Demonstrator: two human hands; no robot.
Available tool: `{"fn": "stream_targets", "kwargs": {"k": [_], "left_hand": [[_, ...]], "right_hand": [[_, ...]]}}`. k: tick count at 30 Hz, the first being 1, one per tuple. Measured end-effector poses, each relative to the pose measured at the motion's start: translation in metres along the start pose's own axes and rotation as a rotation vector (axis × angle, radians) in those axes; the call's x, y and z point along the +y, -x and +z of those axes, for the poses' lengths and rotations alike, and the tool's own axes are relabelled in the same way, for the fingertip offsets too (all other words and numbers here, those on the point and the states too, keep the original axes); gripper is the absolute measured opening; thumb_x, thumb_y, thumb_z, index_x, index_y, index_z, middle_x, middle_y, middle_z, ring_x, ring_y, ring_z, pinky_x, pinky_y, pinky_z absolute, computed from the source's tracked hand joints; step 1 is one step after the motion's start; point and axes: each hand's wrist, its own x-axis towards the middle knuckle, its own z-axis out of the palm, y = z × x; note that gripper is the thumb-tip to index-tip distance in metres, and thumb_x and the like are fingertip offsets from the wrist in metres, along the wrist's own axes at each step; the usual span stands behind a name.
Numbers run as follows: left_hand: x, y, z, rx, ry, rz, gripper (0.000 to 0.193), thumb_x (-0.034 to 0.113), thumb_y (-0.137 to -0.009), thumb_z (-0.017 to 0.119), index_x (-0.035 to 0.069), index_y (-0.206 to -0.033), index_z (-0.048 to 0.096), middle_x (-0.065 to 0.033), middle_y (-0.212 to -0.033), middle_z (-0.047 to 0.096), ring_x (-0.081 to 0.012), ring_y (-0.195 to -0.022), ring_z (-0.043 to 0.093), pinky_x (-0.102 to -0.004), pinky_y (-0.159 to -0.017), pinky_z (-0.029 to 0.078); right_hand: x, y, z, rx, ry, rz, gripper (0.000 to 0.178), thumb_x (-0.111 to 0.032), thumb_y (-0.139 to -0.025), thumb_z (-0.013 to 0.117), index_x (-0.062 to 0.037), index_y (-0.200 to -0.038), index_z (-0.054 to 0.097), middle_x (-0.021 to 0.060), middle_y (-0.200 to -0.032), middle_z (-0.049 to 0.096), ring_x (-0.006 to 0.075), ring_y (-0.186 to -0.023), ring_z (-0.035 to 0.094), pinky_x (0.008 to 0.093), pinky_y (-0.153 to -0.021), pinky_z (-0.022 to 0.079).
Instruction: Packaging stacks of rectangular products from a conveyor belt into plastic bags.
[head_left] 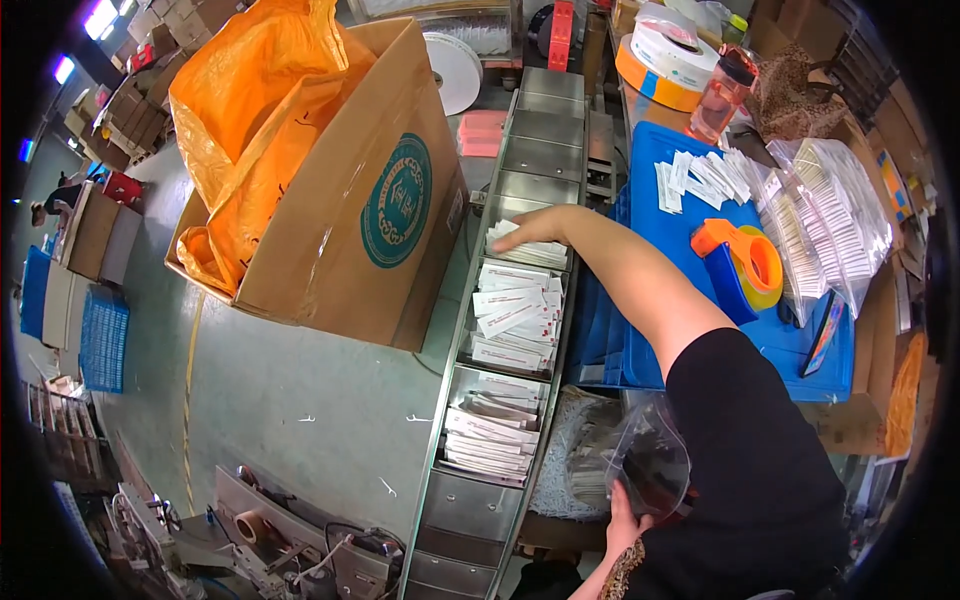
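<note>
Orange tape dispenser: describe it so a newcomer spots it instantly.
Start at the blue tray right of the metal conveyor. The orange tape dispenser stands on it, beside clear bags of white packets. It is the only bright orange ring-shaped tool there.

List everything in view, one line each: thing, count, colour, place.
Cardboard box: one, brown, left of the conveyor.
Plastic liner: one, orange, inside the box.
Conveyor trays: a row, grey metal, centre.
Sachets: many, white, in three trays.
Blue tray: one, right bench.
Loose sachets: a spread, white, on the blue tray.
Tape dispenser: one, orange and blue, on the blue tray.
Bottle: one, pinkish, top right.
Clear bag: one, bottom centre.
Right hand: reaching into a tray of sachets.
Left hand: holding the clear bag.
</note>
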Motion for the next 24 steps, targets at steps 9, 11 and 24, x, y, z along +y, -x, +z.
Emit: {"fn": "stream_targets", "kwargs": {"k": [9,11,24], "left_hand": [[0.010,0.003,-0.003,-0.003,-0.001,-0.043,0.088,0.019,-0.073,0.057,0.004,-0.141,0.004,-0.0264,-0.141,0.022,-0.0369,-0.125,0.036,-0.0356,-0.095,0.039],[0.011,0.004,-0.002,-0.012,-0.008,-0.040,0.088,0.018,-0.073,0.057,0.003,-0.141,0.004,-0.0264,-0.141,0.023,-0.0371,-0.125,0.036,-0.0357,-0.095,0.039],[0.023,0.019,-0.015,0.355,-0.002,0.128,0.087,0.013,-0.072,0.055,-0.003,-0.139,0.000,-0.0312,-0.141,0.012,-0.0439,-0.129,0.023,-0.0408,-0.100,0.032]], "right_hand": [[0.012,-0.006,-0.009,-0.337,0.020,-0.296,0.059,-0.020,-0.064,0.077,-0.0024,-0.115,0.053,0.0112,-0.110,0.059,0.0228,-0.100,0.055,0.0363,-0.088,0.042],[0.012,0.007,-0.014,-0.242,0.042,-0.367,0.056,-0.016,-0.063,0.076,-0.0015,-0.112,0.053,0.0111,-0.108,0.060,0.0222,-0.098,0.055,0.0355,-0.087,0.043],[0.097,0.254,0.139,-0.469,0.514,-0.203,0.063,-0.021,-0.065,0.070,-0.0076,-0.120,0.045,0.0162,-0.103,0.060,0.0302,-0.098,0.058,0.0370,-0.084,0.045]]}}
